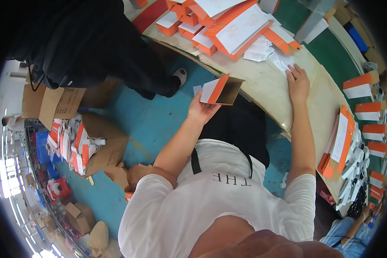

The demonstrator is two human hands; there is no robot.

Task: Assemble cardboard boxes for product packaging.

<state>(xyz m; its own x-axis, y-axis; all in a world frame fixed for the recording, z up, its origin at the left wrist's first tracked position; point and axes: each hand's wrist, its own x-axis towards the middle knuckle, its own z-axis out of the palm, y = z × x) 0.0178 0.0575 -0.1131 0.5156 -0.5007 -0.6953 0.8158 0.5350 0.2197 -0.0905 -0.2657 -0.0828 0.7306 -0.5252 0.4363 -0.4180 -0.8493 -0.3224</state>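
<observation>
Carton (218, 91): orange and white, it is hanging in the left hand beside the near edge of the worktable (266, 90), its open end facing the worktable and its small end flap sticking out on the other side.
Left hand (201, 111): it is gripping the carton's lower part, fingers curling beneath it. Held from below at one end, the carton could be tipping if the grip loosens, and the blue floor (159, 120) beside the worktable is offering nothing to catch it. Squeezing too hard could be buckling the thin walls.
Right hand (297, 81): it is reaching across the worktable, fingers spreading and slightly bending at a clear plastic piece (281, 60). Whether they are pinching it, I cannot tell.
Plastic piece: it is lying on the worktable, touching or just beside white leaflets (259, 50); if the two are clinging, a quick pull could be dragging leaflets along or scattering them.
Stacked boxes (241, 28): they are leaning at mixed angles on the worktable, beyond the leaflets. A knock from the right hand could be sliding the tilted upper one down over the leaflets.
Co-worker (94, 47): a person in black is standing off the worktable's left side; a step closer could be crowding the left arm and jolting the carton.
</observation>
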